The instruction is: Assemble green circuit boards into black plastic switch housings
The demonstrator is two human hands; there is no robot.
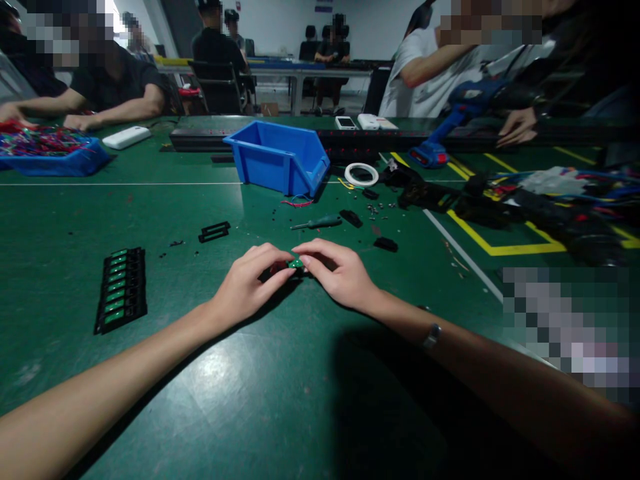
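My left hand (249, 281) and my right hand (334, 272) meet at the middle of the green table (250, 387). Both pinch a small black part with a green circuit board (295, 265) between their fingertips, resting on the table. To the left lies a row of several black holders with green boards (121, 289). A small green-handled screwdriver (316, 223) lies just beyond my hands, with loose black parts (385, 244) and tiny screws around it.
A blue bin (277, 158) stands behind the screwdriver, a tape roll (361, 174) to its right. A blue tray of coloured wires (50, 150) is far left. A wire and tool pile (550, 193) lies at right. Other people sit around the table.
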